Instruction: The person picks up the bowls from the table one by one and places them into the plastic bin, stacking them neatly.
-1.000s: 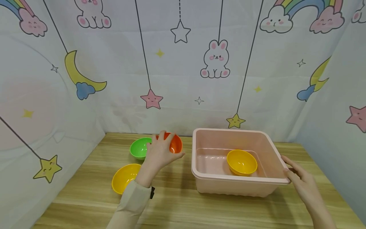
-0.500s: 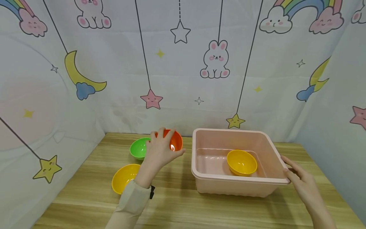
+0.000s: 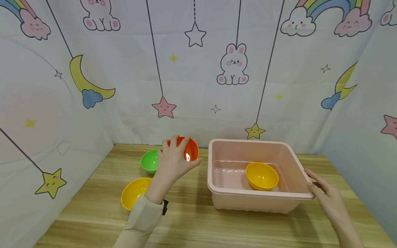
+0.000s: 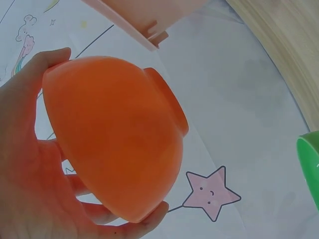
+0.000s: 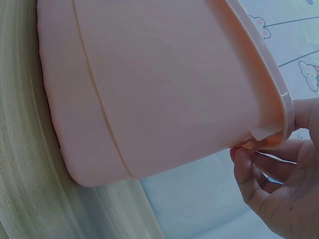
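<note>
My left hand (image 3: 172,160) grips an orange bowl (image 3: 193,148) across its rim, thumb on one side and fingers on the other. In the left wrist view the orange bowl (image 4: 114,129) is tilted, showing its smooth outside and foot ring. My right hand (image 3: 329,199) holds the right end of a pink plastic bin (image 3: 260,194). The right wrist view shows the fingers (image 5: 244,174) curled under the bin's rim at a corner. Inside the bin sits a yellow bowl (image 3: 262,176), upright on the bottom.
A green bowl (image 3: 150,161) stands behind my left wrist, partly hidden by the hand. Closer to me, another yellow bowl (image 3: 132,193) rests on the wooden table (image 3: 198,227), overlapped by my forearm. Printed cloth (image 3: 186,79) hangs behind and along both sides.
My left hand has lifted the orange bowl slightly, up and away from the table beside the green bowl. The right hand and the bin stay where they were.
</note>
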Action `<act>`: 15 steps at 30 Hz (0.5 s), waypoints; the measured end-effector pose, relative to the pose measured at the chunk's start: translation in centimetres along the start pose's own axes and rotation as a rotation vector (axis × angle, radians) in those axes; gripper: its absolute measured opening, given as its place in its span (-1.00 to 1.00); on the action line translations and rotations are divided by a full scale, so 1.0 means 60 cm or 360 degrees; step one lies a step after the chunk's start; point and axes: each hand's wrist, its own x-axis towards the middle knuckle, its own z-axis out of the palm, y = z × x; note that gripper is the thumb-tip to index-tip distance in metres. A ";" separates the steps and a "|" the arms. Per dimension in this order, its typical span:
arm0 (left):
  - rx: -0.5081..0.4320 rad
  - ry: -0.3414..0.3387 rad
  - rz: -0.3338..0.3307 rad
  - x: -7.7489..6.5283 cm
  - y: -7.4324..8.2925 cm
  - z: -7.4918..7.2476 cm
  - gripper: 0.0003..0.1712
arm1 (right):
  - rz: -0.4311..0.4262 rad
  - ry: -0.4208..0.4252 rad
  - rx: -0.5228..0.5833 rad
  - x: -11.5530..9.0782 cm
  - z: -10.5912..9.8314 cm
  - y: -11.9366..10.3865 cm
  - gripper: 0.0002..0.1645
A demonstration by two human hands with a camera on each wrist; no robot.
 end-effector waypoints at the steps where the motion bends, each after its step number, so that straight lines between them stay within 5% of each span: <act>1: 0.0001 0.0008 0.0001 0.000 0.001 -0.001 -0.13 | -0.0005 0.0001 0.0002 0.000 0.000 0.000 -0.41; 15: 0.0014 0.0024 0.0028 0.000 0.017 -0.010 -0.13 | -0.0016 0.0012 0.0004 0.000 0.001 0.001 -0.42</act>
